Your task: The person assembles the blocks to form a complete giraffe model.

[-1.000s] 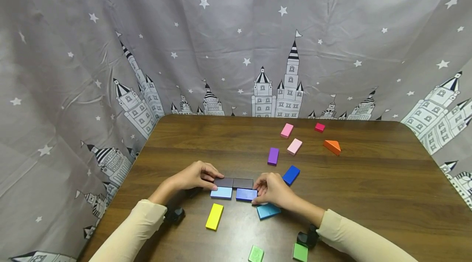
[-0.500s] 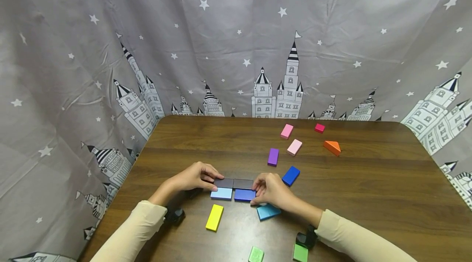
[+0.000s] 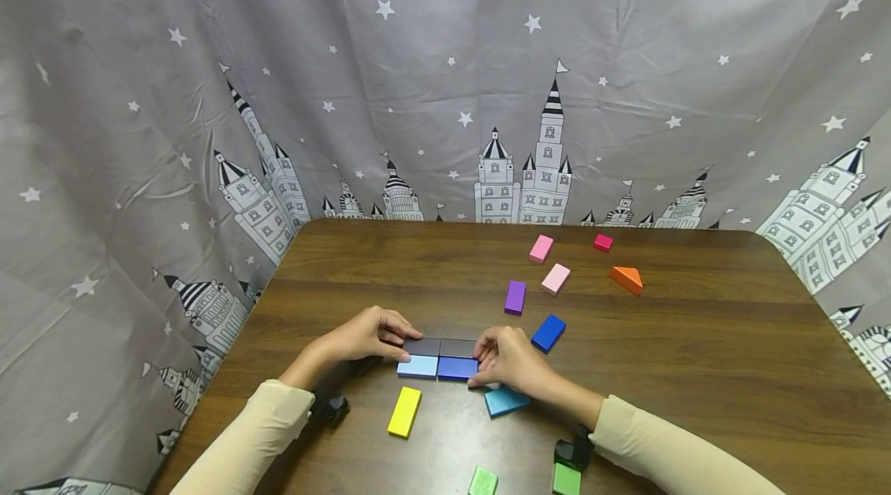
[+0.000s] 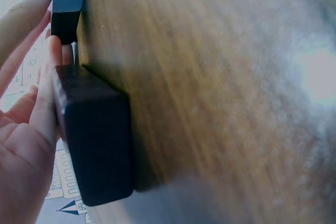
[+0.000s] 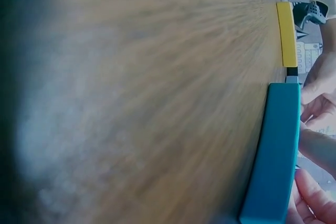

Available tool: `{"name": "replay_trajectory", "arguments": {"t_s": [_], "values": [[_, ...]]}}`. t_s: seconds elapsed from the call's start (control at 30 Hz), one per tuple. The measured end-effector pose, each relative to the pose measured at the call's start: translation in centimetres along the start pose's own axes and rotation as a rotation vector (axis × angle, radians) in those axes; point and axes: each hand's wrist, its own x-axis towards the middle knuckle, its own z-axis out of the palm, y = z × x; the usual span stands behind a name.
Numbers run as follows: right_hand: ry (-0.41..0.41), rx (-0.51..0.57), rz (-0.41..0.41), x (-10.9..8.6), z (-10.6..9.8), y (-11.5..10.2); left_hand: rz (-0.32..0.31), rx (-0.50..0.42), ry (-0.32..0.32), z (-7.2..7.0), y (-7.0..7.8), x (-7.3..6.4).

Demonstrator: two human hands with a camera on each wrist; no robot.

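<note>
Two dark grey blocks (image 3: 457, 347) lie end to end. Directly in front of them sit a light blue block (image 3: 418, 366) and a blue block (image 3: 455, 369), also end to end. My left hand (image 3: 365, 334) grips the left dark grey block (image 3: 425, 346) between thumb and fingers, the thumb at the light blue block's corner. With thumb and fingers, my right hand (image 3: 513, 360) pinches the blue block's right end. A teal block (image 3: 506, 402) lies under the right hand and looms large in the right wrist view. In the left wrist view, a black block (image 4: 100, 145) lies beside the left palm.
A yellow block (image 3: 404, 412) and two green blocks (image 3: 483, 480) lie nearer the front. Behind the right hand are another blue block (image 3: 549, 332), a purple block (image 3: 515, 298), two pink blocks (image 3: 555, 278), a red block (image 3: 603, 242) and an orange triangle (image 3: 628, 279).
My right hand has slid the blue block left, closing the gap to the light blue block; their ends now meet. The left hand has stayed in place.
</note>
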Motion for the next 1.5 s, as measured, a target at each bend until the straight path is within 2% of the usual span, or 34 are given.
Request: {"name": "replay_trajectory", "arguments": {"t_s": [0.23,0.53,0.73,0.97,1.33,1.5], "values": [[-0.002,0.016,0.005,0.12,0.22,-0.05,-0.002,0.002,-0.001,0.05,0.00,-0.16],[-0.002,-0.042,-0.004,0.33,0.24,-0.14,-0.001,0.003,0.003,-0.03,-0.04,-0.08],[-0.020,0.003,0.002,0.41,0.15,0.01,-0.008,0.001,0.005,-0.04,-0.06,-0.03],[-0.018,0.090,0.030,0.58,-0.14,0.22,0.027,-0.006,-0.004,-0.03,0.15,-0.04],[-0.009,0.073,0.040,0.70,-0.39,0.47,0.008,0.004,-0.004,-0.05,0.35,-0.05],[-0.010,0.075,0.046,0.73,-0.44,0.41,0.027,0.038,0.001,-0.07,0.33,-0.10]]}}
